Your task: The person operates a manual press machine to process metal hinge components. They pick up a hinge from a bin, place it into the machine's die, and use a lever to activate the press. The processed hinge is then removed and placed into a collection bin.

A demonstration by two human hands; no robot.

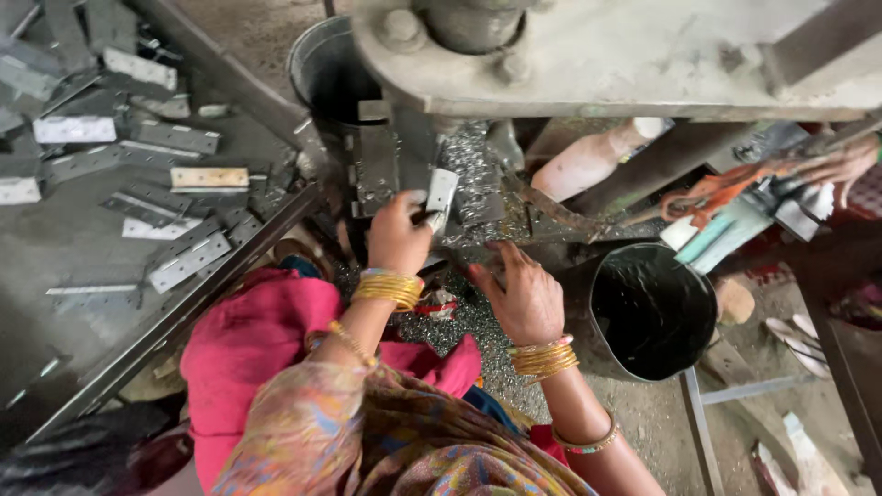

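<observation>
Beneath a heavy press frame (pixel 588 55), the left hand (pixel 397 234) pinches a small flat metal plate (pixel 441 195) in closed fingers at the die, while the right hand (pixel 524 294) rests open-fingered on shavings beside a black bucket (pixel 652 312).

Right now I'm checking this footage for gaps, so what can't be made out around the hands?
- Head view: the left hand covers the lower part of the metal plate it grips.
- Head view: the right hand lies flat on the small metal scraps, hiding whatever is under the palm.
- Head view: the black bucket is too dark inside to show any contents.
- Head view: the press frame is cut off by the top edge.
</observation>
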